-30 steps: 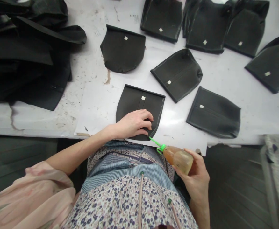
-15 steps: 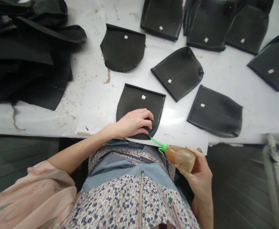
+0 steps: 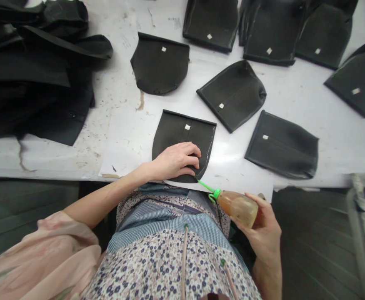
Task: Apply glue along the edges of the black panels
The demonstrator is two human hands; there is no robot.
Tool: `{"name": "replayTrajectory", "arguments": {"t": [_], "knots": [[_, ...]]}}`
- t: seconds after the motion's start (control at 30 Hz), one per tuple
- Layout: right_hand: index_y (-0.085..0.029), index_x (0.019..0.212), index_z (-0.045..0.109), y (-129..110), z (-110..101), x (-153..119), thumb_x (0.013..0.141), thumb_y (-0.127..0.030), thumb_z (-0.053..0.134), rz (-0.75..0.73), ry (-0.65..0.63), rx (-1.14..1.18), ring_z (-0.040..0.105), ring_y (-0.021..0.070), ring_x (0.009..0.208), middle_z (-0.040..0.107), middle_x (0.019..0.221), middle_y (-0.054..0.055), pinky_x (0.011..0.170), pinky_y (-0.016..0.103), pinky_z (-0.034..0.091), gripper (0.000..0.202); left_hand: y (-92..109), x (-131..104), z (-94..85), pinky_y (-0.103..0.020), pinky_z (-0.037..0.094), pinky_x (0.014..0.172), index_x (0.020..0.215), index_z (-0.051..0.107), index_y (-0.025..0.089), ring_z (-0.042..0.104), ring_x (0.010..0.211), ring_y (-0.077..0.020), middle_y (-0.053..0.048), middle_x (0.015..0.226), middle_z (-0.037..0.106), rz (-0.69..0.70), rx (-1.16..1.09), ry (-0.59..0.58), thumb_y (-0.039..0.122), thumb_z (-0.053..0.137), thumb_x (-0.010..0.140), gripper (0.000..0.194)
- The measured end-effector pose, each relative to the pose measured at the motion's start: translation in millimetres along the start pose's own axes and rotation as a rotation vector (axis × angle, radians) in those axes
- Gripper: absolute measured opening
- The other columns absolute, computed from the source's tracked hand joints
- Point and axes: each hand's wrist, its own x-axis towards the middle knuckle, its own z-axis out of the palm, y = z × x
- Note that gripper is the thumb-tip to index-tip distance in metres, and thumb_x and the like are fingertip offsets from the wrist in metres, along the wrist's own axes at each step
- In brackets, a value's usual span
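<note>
A black leather-like piece (image 3: 170, 132) with a rounded lower end and a small white tag lies at the table's front edge. Over its lower part rests my left hand (image 3: 180, 160), fingers slightly bent and apart, pressing it down. My right hand (image 3: 266, 227) is wrapped round a squeeze glue bottle (image 3: 237, 208) of cloudy amber liquid, tilted almost on its side. The bottle's thin green nozzle (image 3: 205, 185) points left, its tip at the piece's lower right edge beside my left thumb. A thin whitish line runs along the piece's right edge.
Similar black pieces with white tags lie beyond and to the right, such as one at mid-table (image 3: 235, 96) and another near the front (image 3: 284, 146). A heap of black material (image 3: 38, 75) covers the left side. White sheeting (image 3: 123, 137) lies under the work.
My right hand and the glue bottle have shifted very slightly to the right, with the nozzle tip still at the piece's edge. My left hand has stayed in place.
</note>
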Motion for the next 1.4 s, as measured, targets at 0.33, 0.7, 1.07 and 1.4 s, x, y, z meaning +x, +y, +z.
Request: {"name": "replayTrajectory", "arguments": {"t": [0.33,0.7,1.07,1.4], "knots": [[-0.021,0.120,0.067,4.7,8.3,-0.4,0.058,-0.034,0.097,0.143,0.282,0.167,0.070,0.0262,0.090,0.068,0.118,0.010,0.064,0.033,0.060,0.070,6.4,19.4,-0.6,-0.039,0.046,0.099,0.101,0.071,0.021,0.059,0.119,-0.0262,-0.008,0.120,0.065,-0.066,0.196,-0.013,0.039,0.070,0.093,0.020],[-0.019,0.120,0.067,0.9,17.8,-1.8,0.060,-0.033,0.094,0.162,0.336,0.157,0.071,0.0243,0.087,0.069,0.115,0.010,0.062,0.029,0.061,0.067,6.1,38.1,2.9,-0.038,0.037,0.089,0.100,0.071,0.023,0.057,0.109,-0.0243,-0.005,0.112,0.065,-0.188,0.272,0.064,0.050,0.063,0.096,0.028],[-0.019,0.124,0.065,8.9,28.8,-2.9,0.069,-0.037,0.091,-0.048,0.290,-0.043,0.069,0.0256,0.102,0.066,0.120,0.011,0.081,0.036,0.063,0.064,5.6,38.0,5.5,-0.038,0.037,0.088,0.100,0.070,0.023,0.057,0.108,-0.0243,-0.005,0.112,0.065,-0.196,0.288,0.096,0.047,0.068,0.094,0.025],[-0.022,0.129,0.065,0.3,21.2,-9.9,0.072,-0.034,0.091,-0.171,0.294,-0.193,0.069,0.0239,0.104,0.067,0.120,0.009,0.078,0.030,0.063,0.065,6.9,38.3,6.9,-0.037,0.038,0.088,0.099,0.070,0.023,0.057,0.107,-0.0244,-0.005,0.111,0.065,-0.199,0.299,0.123,0.046,0.068,0.094,0.024]]}}
